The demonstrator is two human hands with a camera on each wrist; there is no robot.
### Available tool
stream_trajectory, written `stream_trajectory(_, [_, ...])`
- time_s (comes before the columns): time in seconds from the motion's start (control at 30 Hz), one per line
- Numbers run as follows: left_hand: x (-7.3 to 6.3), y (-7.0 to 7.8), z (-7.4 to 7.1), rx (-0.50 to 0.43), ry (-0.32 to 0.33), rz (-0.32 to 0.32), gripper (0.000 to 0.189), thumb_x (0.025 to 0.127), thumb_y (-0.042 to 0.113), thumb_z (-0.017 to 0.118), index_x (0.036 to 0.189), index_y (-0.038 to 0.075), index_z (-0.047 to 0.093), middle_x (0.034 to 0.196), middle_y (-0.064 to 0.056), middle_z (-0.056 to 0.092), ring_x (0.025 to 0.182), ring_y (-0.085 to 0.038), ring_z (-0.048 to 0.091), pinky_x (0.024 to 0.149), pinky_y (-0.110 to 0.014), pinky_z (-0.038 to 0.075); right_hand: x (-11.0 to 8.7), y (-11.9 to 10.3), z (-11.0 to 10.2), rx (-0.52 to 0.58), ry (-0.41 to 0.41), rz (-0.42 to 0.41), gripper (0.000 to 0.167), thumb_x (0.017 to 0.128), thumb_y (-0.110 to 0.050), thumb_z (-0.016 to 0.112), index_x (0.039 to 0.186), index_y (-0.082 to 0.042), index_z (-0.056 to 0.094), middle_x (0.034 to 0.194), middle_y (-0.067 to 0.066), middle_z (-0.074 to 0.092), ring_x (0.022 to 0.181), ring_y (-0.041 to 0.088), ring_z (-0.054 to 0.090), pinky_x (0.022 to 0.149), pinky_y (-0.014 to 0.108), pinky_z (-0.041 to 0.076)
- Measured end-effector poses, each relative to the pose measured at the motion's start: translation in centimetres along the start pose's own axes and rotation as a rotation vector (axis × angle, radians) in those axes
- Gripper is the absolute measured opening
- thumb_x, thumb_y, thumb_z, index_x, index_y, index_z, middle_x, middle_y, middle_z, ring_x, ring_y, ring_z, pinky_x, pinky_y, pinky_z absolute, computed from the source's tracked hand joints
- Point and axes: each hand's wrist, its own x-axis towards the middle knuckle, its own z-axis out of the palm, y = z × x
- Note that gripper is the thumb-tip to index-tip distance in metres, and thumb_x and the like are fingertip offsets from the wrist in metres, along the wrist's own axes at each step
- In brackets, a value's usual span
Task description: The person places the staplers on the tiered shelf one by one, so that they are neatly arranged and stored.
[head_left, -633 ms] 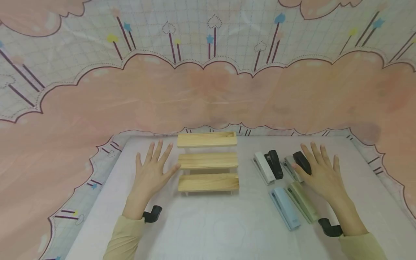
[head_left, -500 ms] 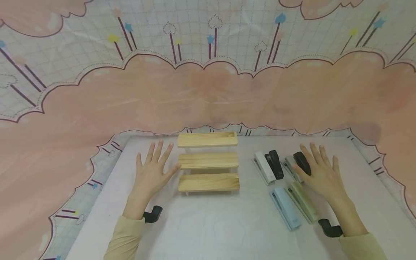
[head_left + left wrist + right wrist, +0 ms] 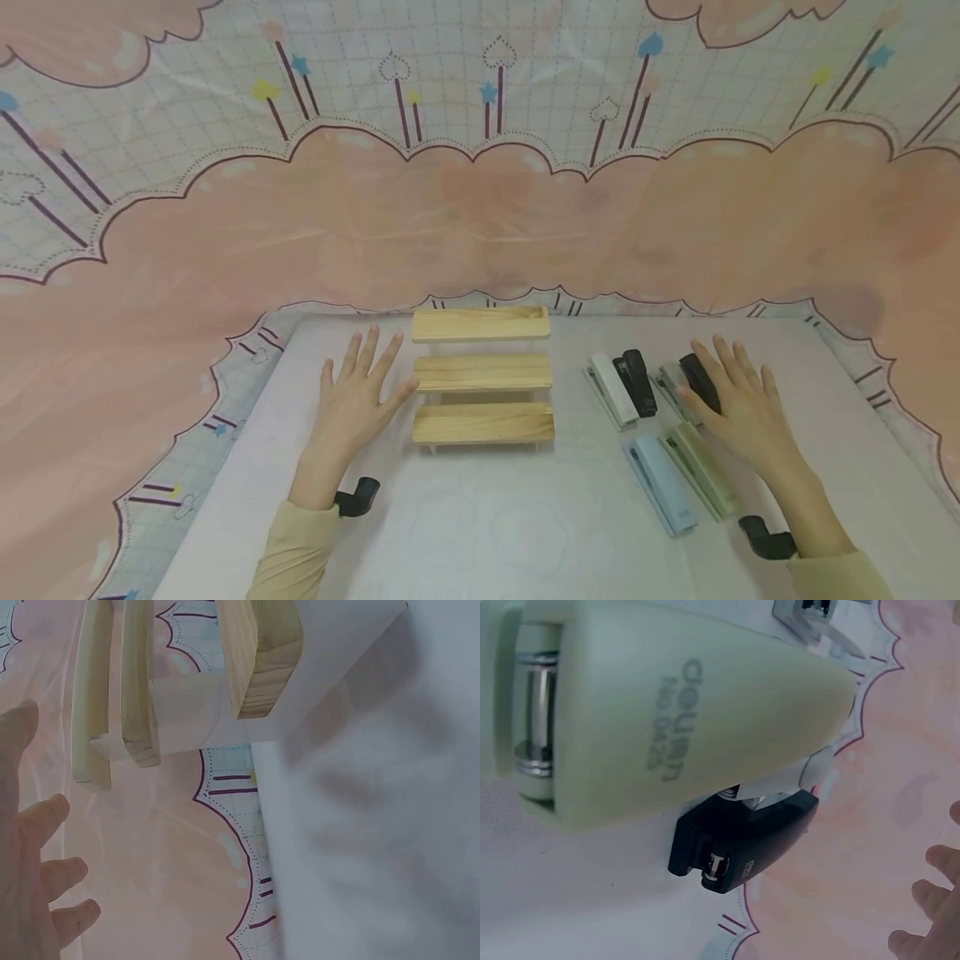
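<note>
My left hand [image 3: 352, 408] is spread with straight fingers, its thumb tip beside the left edge of a three-tier shelf [image 3: 483, 372] with pale wooden boards. The left wrist view shows those boards [image 3: 266, 652] from the side, away from the fingers. My right hand [image 3: 742, 417] is spread too, partly covering a black stapler [image 3: 701, 383]. Whether it touches that stapler cannot be told. Near it lie a grey stapler [image 3: 672, 387], a green stapler [image 3: 699, 471], a blue stapler [image 3: 660, 485], a white stapler [image 3: 611, 389] and another black stapler [image 3: 634, 383]. Neither hand holds anything.
A white cloth [image 3: 480, 533] covers the table. Behind it hangs a patterned peach curtain [image 3: 480, 217]. Black wrist mounts [image 3: 358, 497] sit at both wrists. In the right wrist view, the green stapler [image 3: 705, 712] looms close to the camera.
The head view has shifted very slightly. My right hand's fingers have drawn a little left and closer together. The left hand, the shelf and the staplers stay in place.
</note>
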Motion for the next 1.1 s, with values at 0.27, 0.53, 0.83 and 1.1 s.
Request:
stream_trajectory(0.27, [-0.1, 0.2, 0.2, -0.018, 0.010, 0.005, 0.074, 0.093, 0.065, 0.039, 0.154, 0.033, 0.013, 0.163, -0.007, 0.007, 0.151, -0.033, 0.004, 0.112, -0.070, 0.006, -0.4, 0.2, 0.2, 0.029, 0.046, -0.035, 0.070, 0.097, -0.044, 0.048, 0.155, -0.018, 0.018, 0.159, 0.023, 0.014, 0.149, 0.040, 0.001, 0.115, 0.063, -0.008])
stream_trajectory(0.53, [-0.4, 0.2, 0.4, -0.017, 0.058, 0.017, 0.070, 0.095, 0.061, 0.040, 0.154, 0.032, 0.017, 0.162, -0.010, 0.015, 0.150, -0.034, 0.010, 0.111, -0.069, 0.013, -0.8, 0.3, 0.3, 0.049, 0.108, -0.079, 0.064, 0.098, -0.038, 0.049, 0.153, -0.015, 0.025, 0.156, 0.026, 0.022, 0.148, 0.040, 0.009, 0.117, 0.061, -0.004])
stream_trajectory(0.83, [-0.9, 0.3, 0.9, -0.048, 0.171, 0.023, 0.062, 0.098, 0.048, 0.046, 0.151, 0.022, 0.029, 0.155, -0.017, 0.031, 0.142, -0.039, 0.027, 0.108, -0.064, 0.025, -1.5, 0.4, 0.5, 0.067, 0.161, -0.117, 0.060, 0.096, -0.028, 0.055, 0.150, -0.013, 0.032, 0.152, 0.025, 0.031, 0.146, 0.041, 0.018, 0.120, 0.057, 0.001])
stream_trajectory(1.1, [-1.3, 0.5, 1.2, -0.167, 0.327, 0.029, 0.051, 0.097, 0.033, 0.053, 0.143, 0.013, 0.044, 0.144, -0.017, 0.047, 0.132, -0.037, 0.043, 0.103, -0.059, 0.036, -2.5, 0.7, 1.0, 0.072, 0.195, -0.151, 0.059, 0.093, -0.024, 0.060, 0.146, -0.010, 0.038, 0.148, 0.026, 0.037, 0.146, 0.038, 0.022, 0.120, 0.055, 0.003])
